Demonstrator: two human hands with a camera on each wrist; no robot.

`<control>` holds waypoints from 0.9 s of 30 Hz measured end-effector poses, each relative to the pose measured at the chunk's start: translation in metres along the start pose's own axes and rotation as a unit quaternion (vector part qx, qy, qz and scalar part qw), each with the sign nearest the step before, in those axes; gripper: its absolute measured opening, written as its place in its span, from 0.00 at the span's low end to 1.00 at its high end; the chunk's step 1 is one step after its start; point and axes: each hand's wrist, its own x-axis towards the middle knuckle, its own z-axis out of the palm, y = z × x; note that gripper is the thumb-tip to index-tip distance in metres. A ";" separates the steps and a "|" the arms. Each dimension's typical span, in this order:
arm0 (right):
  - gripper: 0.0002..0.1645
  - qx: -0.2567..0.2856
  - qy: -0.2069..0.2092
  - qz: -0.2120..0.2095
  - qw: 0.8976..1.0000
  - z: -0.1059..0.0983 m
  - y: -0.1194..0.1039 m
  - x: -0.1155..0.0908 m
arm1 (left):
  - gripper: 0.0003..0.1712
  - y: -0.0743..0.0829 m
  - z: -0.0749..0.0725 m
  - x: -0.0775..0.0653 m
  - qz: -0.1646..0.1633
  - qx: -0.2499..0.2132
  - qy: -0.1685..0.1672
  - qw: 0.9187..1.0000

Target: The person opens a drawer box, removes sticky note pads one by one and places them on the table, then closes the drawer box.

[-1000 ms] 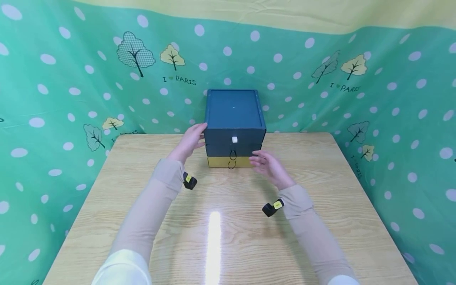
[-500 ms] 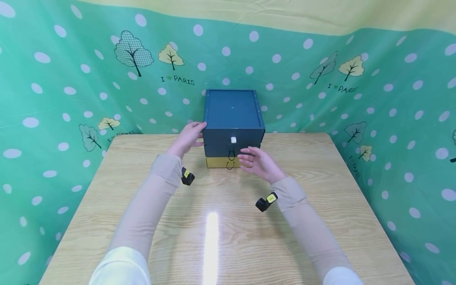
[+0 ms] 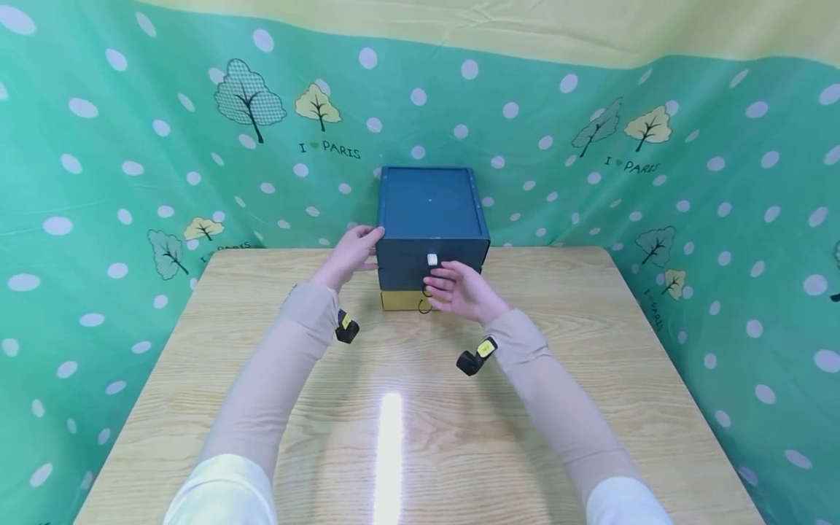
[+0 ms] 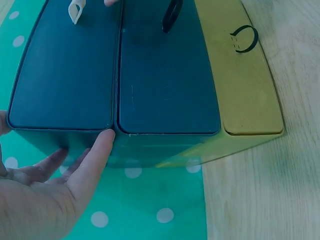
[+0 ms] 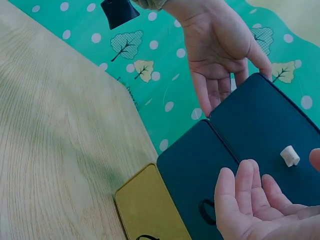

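A small drawer cabinet (image 3: pixel 429 200) stands at the back of the table, with two dark blue drawers over a yellow drawer (image 4: pixel 245 95). The top drawer (image 4: pixel 67 75) bears a white pull tab (image 5: pixel 290 156). Black loops hang on the middle drawer (image 4: pixel 167 85) and the yellow one. My left hand (image 3: pixel 351 255) rests against the cabinet's left side, fingers fairly straight, one fingertip at the seam between the blue drawers and the thumb by the upper front corner. Just below the white tab, my right hand (image 3: pixel 462 292) hovers palm inward, fingers loosely bent around nothing, overlapping the middle drawer's loop.
The cabinet stands on a wooden table (image 3: pixel 420 437) with a bright light streak on its surface. A green polka-dot cloth (image 3: pixel 525 146) hangs behind and along both sides. A black wrist camera (image 3: pixel 475 356) sits on the right forearm, another (image 3: pixel 346 327) on the left.
My right hand has moved left and slightly up, from the cabinet's lower right corner to below the white tab. My left hand stays against the side.
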 end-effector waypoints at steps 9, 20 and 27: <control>0.22 0.030 0.000 0.012 0.999 0.004 -0.003 0.008 | 0.37 -0.004 0.000 0.002 0.005 -0.005 0.006 1.000; 0.19 0.058 -0.011 0.016 0.998 0.011 -0.006 0.014 | 0.37 -0.004 0.002 0.004 0.005 -0.004 0.018 1.000; 0.18 0.059 -0.009 0.011 0.998 0.015 -0.008 0.015 | 0.37 -0.004 0.000 0.001 0.005 0.001 0.022 1.000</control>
